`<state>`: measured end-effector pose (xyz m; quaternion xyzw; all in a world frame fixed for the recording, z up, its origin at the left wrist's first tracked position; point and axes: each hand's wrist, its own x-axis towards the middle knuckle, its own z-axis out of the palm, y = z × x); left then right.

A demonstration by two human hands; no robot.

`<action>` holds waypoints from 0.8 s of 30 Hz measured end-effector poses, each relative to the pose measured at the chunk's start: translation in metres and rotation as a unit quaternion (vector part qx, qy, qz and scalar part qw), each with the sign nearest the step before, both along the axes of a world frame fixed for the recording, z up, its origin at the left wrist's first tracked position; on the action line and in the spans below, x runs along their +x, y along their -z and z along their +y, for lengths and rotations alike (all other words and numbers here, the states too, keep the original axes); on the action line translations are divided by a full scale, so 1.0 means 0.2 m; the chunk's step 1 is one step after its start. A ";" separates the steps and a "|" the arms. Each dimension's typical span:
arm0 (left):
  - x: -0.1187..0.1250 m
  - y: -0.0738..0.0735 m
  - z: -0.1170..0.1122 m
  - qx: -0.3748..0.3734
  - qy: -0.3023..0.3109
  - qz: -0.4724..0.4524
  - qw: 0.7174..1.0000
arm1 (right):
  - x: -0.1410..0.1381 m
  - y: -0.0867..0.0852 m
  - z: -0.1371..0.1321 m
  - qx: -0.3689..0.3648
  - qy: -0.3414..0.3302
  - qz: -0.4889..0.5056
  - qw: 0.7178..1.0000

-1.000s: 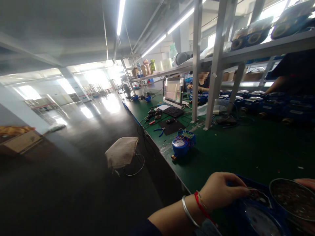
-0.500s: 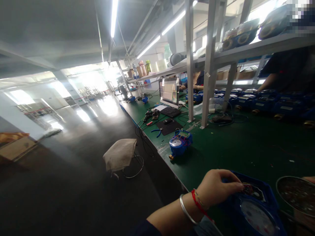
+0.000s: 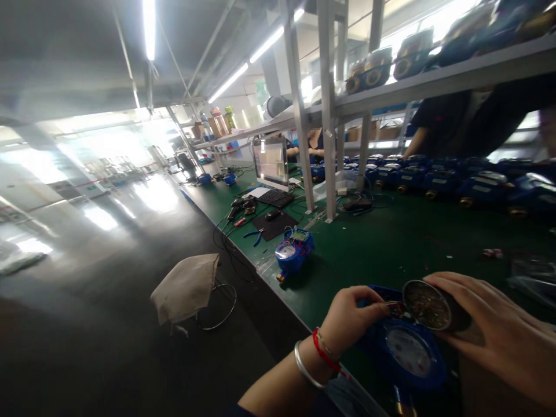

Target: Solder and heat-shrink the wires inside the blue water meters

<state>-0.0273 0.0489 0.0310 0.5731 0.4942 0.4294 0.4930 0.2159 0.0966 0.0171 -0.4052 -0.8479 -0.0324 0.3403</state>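
A blue water meter with a round white dial lies at the near edge of the green bench. My left hand, with a red string and a silver bangle on the wrist, is closed in a pinch at the meter's top edge, on something too small to name. My right hand wraps round a small round metal tin and tips its mouth toward the left hand's fingertips. The tin holds small dark parts.
Another blue meter with loose wires sits further along the green bench. Beyond it lie blue pliers, a mouse pad, a keyboard and a monitor. Metal shelf posts stand mid-bench. Rows of blue meters and other people are behind. A cloth-covered stool stands on the floor.
The view has swung right. My right hand has come into view and brought the tin in over the meter, tilted toward my left hand, which stays pinched at the meter's top.
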 end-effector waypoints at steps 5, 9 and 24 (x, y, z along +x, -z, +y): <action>0.01 -0.01 0.01 0.002 0.000 0.019 1.000 | -0.02 -0.14 -0.05 -0.024 -0.033 -0.094 0.995; 0.02 -0.01 0.03 0.018 0.004 0.031 0.999 | -0.06 -0.22 -0.09 -0.054 -0.049 -0.108 0.992; 0.05 -0.03 0.05 0.065 0.019 0.102 0.993 | -0.16 -0.28 -0.16 -0.018 -0.086 -0.164 0.983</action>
